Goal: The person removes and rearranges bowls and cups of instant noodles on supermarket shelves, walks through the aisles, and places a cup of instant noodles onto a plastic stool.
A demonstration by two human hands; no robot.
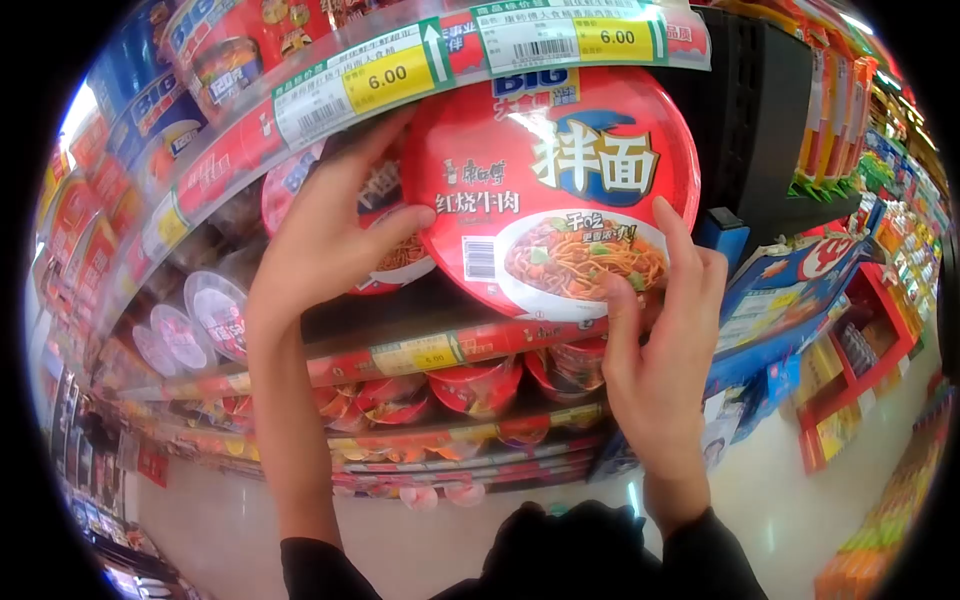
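Observation:
A large instant noodle tub [470,140] lies tilted with its red lid facing me, in the gap below the upper shelf edge. My left hand [325,230] is at its left side, the thumb pressed to the rim; its other fingers reach up behind the price rail and are partly hidden. My right hand [660,340] grips the lower right of the tub, thumb and forefinger on the lid's printed noodle picture and edge. Behind my left hand, a second red noodle tub [405,265] is partly covered.
Above runs a price rail [570,42] with 6.00 labels. Several noodle bowls [475,385] stand on the shelf below. Pale round lids [215,312] show at left. A blue display panel [785,290] and a red display stand [860,350] are at right, over the floor [770,500].

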